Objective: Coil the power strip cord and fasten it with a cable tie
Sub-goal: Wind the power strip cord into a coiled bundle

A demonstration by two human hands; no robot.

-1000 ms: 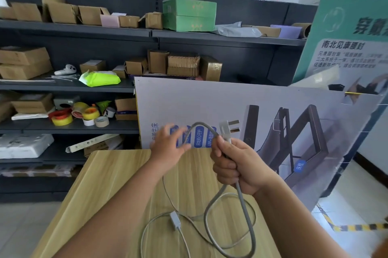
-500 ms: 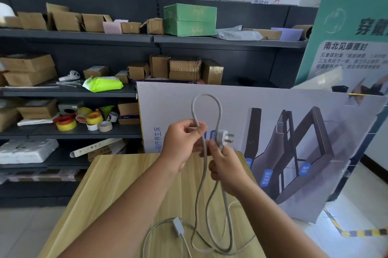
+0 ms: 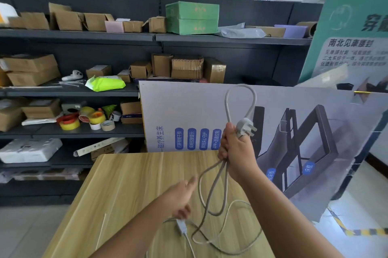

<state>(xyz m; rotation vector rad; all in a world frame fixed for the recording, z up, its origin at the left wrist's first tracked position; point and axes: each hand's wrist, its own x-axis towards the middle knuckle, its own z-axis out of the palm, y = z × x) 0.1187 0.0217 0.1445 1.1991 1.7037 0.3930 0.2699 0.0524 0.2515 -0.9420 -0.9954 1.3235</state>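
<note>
Head view shows the right hand [image 3: 235, 148] raised above the desk [image 3: 130, 186], fist closed around the grey cord [image 3: 212, 190] just below the plug [image 3: 244, 126], one loop standing above the fist and others hanging down. Left hand [image 3: 180, 199] reaches low over the desk, fingers loosely curled, pinching nothing visible, beside a thin white cable tie [image 3: 101, 230].

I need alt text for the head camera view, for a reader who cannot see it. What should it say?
A person's right hand holds up loops of a grey cord with its plug above a wooden table. The left hand reaches down toward loose cord lying there. A thin white cable tie lies on the table; cluttered shelves stand behind.
</note>
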